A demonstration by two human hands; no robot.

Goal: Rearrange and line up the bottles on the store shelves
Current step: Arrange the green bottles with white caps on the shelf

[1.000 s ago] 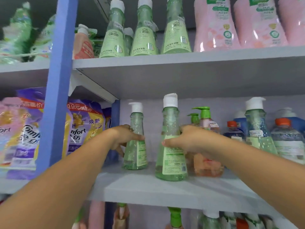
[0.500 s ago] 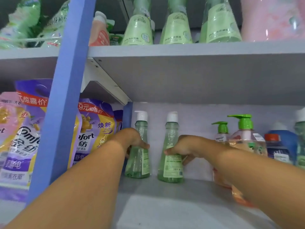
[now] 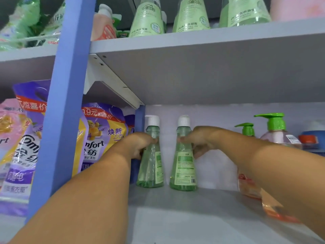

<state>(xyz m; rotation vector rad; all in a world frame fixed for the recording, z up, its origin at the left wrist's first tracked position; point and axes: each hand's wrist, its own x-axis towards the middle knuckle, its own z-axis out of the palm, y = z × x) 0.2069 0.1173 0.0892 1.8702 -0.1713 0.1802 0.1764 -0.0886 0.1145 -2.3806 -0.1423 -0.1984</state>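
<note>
Two green bottles with white caps stand upright side by side at the back left of the grey shelf [image 3: 184,217]. My left hand [image 3: 139,146] grips the neck of the left green bottle [image 3: 151,169], close to the blue post at the shelf's back corner. My right hand [image 3: 198,140] wraps the neck of the right green bottle [image 3: 183,171] from the right. Both bottles rest on the shelf near the back wall, a small gap between them.
Pump bottles with green heads [image 3: 274,131] and orange liquid stand at the right, partly behind my right forearm. A blue upright [image 3: 66,110] divides off purple refill bags [image 3: 103,138] at left. More green bottles [image 3: 147,20] stand on the shelf above.
Both bottles have been pushed from the front of the shelf to the back wall. My hands stayed on them, and the view moved closer and lower.
</note>
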